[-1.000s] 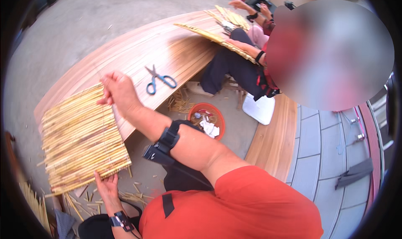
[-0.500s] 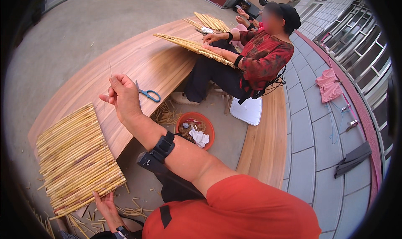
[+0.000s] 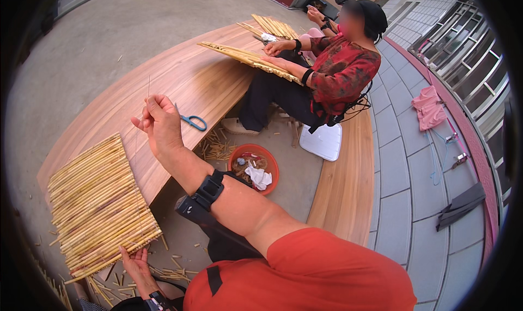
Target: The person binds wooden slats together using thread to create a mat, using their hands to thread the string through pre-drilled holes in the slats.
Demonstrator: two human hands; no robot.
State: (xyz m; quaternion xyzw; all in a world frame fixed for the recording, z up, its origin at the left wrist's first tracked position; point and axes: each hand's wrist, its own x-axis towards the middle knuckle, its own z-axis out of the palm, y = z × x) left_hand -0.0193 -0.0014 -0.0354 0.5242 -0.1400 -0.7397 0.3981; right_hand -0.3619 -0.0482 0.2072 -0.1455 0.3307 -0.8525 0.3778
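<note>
Left hand (image 3: 137, 266) and right hand (image 3: 165, 127), well apart: the left is clamped on the near edge of a reed mat (image 3: 103, 202), thumb above and fingers beneath; the right is raised beyond the mat's right side, thumb and fingers pinched together on a thin needle (image 3: 149, 85) that points upward. Largest is the wooden table (image 3: 114, 115), which bears the far part of the mat; the near part projects past the table's edge. The mat, of yellow stalks set side by side, extends away from the left hand and lies to the left of the right hand. An orange basin (image 3: 276, 172) holding crumpled white paper (image 3: 259, 177) stands on the floor (image 3: 294, 194). A black device (image 3: 194, 208) is strapped to the right forearm (image 3: 188, 169). Blue-handled scissors (image 3: 187, 119) lie on the table just beside the right hand. Smallest, a pale mark (image 3: 187, 208) on the device is too small to read.
</note>
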